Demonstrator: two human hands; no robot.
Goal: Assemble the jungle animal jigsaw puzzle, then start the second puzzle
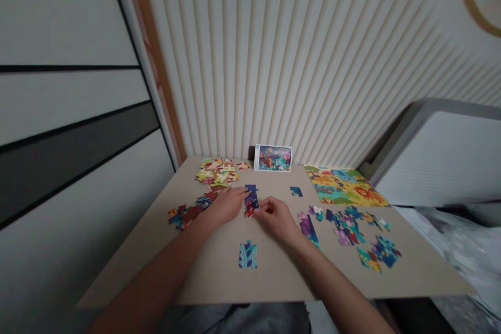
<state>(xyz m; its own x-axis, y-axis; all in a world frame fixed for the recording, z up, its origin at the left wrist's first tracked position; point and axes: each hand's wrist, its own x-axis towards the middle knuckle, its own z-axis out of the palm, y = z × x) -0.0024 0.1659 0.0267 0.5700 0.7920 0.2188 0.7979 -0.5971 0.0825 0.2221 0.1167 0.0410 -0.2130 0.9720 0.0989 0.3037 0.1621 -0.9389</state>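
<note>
Near the middle of the table, a dark blue puzzle piece (251, 194) lies above a red and dark blue piece (250, 211); the two seem to touch. My left hand (230, 203) lies flat with its fingertips at the left edge of the blue piece. From the right, my right hand (276, 215) pinches the right edge of the red and dark blue piece between thumb and fingers. Closer to me lies a teal piece with purple spots (248, 255). A small blue piece (296, 191) sits to the upper right of my hands.
A picture card (273, 158) leans at the back of the table (211, 282). Light-coloured pieces (217, 171) are heaped back left, with darker pieces (191, 215) beside my left forearm. Purple pieces (308, 227), mixed pieces (348, 225) and a yellow animal puzzle (344, 186) lie right.
</note>
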